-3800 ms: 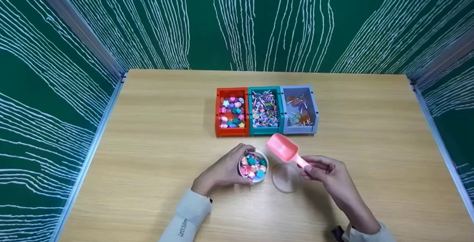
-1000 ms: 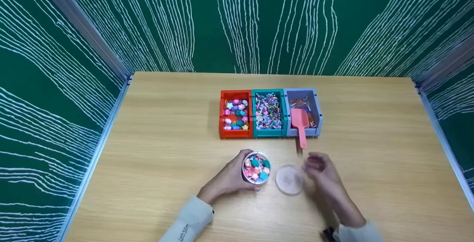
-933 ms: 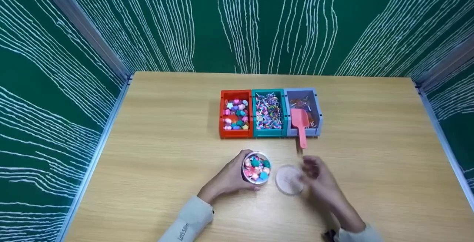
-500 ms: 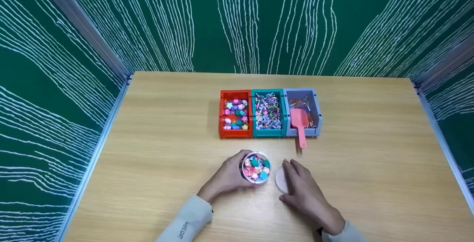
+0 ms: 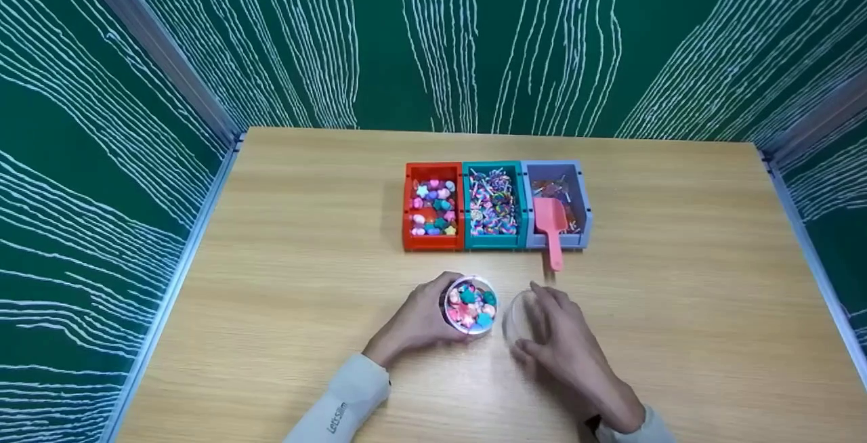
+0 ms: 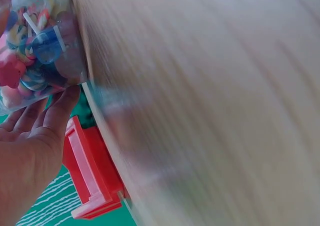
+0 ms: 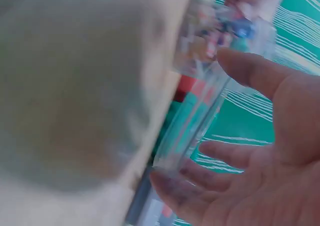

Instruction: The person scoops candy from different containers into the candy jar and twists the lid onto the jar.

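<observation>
My left hand (image 5: 420,318) grips a clear round jar (image 6: 73,61) around its side, and the jar stands uncovered on the table. Star-shaped beads and small lollipop charms (image 6: 32,76) fill it. Just to the right, my right hand (image 5: 569,341) holds a clear round lid (image 5: 517,321) by its edge, thumb on one side and fingers on the other. In the right wrist view the lid (image 7: 192,121) is seen edge-on, off the table. A pink scoop (image 5: 551,215) lies in the lavender bin (image 5: 572,242), its handle sticking out over the front.
Joined to the lavender bin are a teal bin (image 5: 493,242) of lollipop charms and a red bin (image 5: 433,242) of coloured beads. All stand on the wooden table (image 5: 305,226). Green walls with white lines (image 5: 372,43) enclose it.
The scoop went from my right hand into the lavender bin. My right hand then moved to the lid, took hold of its edge and raised it. My left hand stays on the jar.
</observation>
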`<state>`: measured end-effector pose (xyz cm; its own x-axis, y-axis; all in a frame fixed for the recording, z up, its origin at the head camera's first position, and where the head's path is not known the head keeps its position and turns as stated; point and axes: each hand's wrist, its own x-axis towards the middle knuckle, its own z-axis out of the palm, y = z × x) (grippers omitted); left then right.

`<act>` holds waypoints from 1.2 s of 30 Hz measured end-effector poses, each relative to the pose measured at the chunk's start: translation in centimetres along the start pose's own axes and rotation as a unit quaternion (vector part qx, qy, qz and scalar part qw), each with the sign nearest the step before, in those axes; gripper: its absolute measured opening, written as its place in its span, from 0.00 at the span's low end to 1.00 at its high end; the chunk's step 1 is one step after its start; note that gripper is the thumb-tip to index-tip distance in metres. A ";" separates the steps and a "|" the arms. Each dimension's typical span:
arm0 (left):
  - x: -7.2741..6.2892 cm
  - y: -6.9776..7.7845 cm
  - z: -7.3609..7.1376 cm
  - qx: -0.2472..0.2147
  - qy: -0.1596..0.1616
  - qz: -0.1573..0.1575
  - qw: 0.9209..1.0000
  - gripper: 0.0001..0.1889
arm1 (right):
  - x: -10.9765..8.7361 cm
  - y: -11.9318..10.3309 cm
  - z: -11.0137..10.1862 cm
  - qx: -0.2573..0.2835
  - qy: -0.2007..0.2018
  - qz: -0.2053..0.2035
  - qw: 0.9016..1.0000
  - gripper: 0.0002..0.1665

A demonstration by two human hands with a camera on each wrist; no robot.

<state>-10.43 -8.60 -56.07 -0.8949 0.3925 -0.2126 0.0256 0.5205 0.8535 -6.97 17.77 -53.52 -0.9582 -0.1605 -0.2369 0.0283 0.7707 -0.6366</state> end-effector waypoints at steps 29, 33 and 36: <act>1.4 0.4 0.9 0.000 -0.028 0.052 0.998 0.47 | 0.7 -3.8 -0.6 -0.004 0.024 -0.161 0.987 0.56; 1.5 0.5 1.1 0.005 -0.029 0.058 0.998 0.46 | 0.9 -3.7 -0.2 -0.021 0.012 -0.170 0.985 0.56; 1.6 0.7 1.2 0.010 -0.034 0.053 0.998 0.45 | 1.1 -3.8 0.0 -0.034 0.005 -0.170 0.985 0.55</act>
<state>-11.30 -6.71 -56.42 -0.8539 0.4972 -0.1539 0.1283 0.4876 0.8636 -8.10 14.69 -51.31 -0.9119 -0.4103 -0.0114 -0.3130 0.7132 -0.6271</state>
